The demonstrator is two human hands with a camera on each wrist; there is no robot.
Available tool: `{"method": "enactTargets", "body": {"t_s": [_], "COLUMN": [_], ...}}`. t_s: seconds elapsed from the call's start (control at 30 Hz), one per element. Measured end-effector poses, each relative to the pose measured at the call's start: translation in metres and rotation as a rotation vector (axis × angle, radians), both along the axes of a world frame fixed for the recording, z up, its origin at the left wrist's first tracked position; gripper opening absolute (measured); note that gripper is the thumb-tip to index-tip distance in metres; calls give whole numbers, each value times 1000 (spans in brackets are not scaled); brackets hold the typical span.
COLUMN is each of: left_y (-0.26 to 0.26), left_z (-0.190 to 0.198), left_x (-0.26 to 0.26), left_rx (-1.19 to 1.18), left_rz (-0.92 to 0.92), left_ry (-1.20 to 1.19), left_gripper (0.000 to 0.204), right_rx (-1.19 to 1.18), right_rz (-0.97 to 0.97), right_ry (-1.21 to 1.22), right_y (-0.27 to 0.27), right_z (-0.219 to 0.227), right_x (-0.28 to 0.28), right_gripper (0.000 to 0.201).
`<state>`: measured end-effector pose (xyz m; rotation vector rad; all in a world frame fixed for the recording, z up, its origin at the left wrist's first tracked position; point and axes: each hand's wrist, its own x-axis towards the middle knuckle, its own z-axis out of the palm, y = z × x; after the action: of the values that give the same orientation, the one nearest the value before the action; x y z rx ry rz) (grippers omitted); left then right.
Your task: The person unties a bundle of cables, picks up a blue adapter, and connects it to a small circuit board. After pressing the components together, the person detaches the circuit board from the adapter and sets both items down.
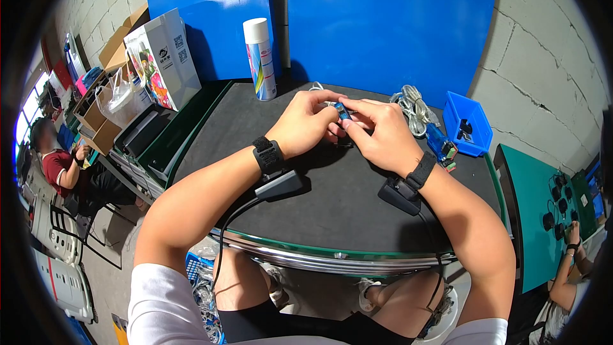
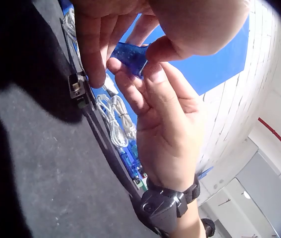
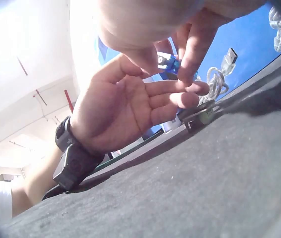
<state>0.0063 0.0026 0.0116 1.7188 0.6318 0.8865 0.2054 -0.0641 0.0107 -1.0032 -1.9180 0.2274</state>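
Both hands meet over the middle of the table at a small translucent blue connector housing [image 1: 342, 111]. In the right wrist view, a metallic part shows at the end of the housing [image 3: 169, 63]. My left hand [image 1: 305, 122] pinches it from the left with thumb and fingers. My right hand [image 1: 384, 133] pinches the other side, its thumb and fingertips close to the left ones. Fingers cover much of the piece. Just below the hands, a small metal-faced connector [image 2: 76, 88] lies on the dark table mat [image 1: 306, 211]. A clear cable with a USB plug [image 3: 229, 57] shows behind them.
Coiled clear cables [image 1: 414, 110] and blue-shelled connectors [image 1: 439, 142] lie on the right, beside a blue bin [image 1: 469, 124] holding small black parts. A spray can [image 1: 260, 61] stands at the back left, near a printed bag [image 1: 163, 57]. Other people sit at both sides.
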Motion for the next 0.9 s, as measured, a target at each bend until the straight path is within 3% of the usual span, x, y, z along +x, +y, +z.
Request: {"method": "enactTargets", "body": {"t_s": [0.9], "left_y": [-2], "left_z": [1], "left_x": [0], "left_rx": [66], "left_rz": [-13], "left_ry": [56], "left_gripper": [44], "right_rx": [43], "right_rz": [59], "right_ry": [-7], "right_y": [7], "right_z": [-8], "right_x": [3], "right_gripper": [37]}}
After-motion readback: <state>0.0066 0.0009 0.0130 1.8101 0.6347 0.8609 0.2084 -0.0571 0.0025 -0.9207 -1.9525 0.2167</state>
